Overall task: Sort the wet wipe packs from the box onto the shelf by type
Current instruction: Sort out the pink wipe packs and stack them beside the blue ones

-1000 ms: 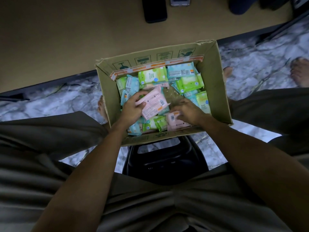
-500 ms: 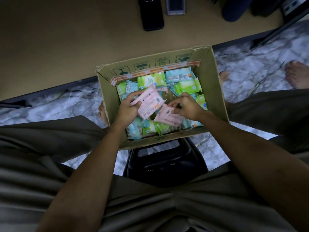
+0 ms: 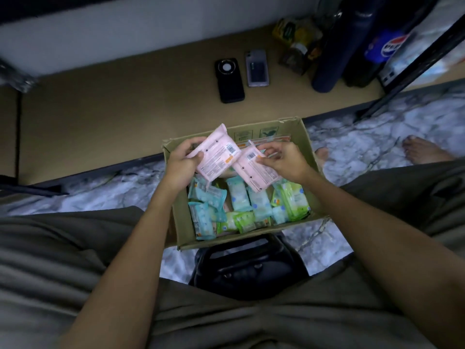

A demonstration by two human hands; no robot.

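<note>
Both hands are up over the far half of the box (image 3: 308,157), each gripping a pink pack: the left hand (image 3: 182,163) holds one pink pack (image 3: 216,153) tilted by its edge, the right hand (image 3: 281,159) pinches a second pink pack (image 3: 254,171) just beside it, the two nearly touching. Below them blue packs (image 3: 206,200) and green packs (image 3: 293,200) lie jumbled in the box. Beyond the box's far edge, the tan shelf (image 3: 113,117) carries a black phone (image 3: 229,80) and a grey phone (image 3: 256,68) side by side.

Dim overall, top edge blurred, wide-angle distortion at edges.
</note>
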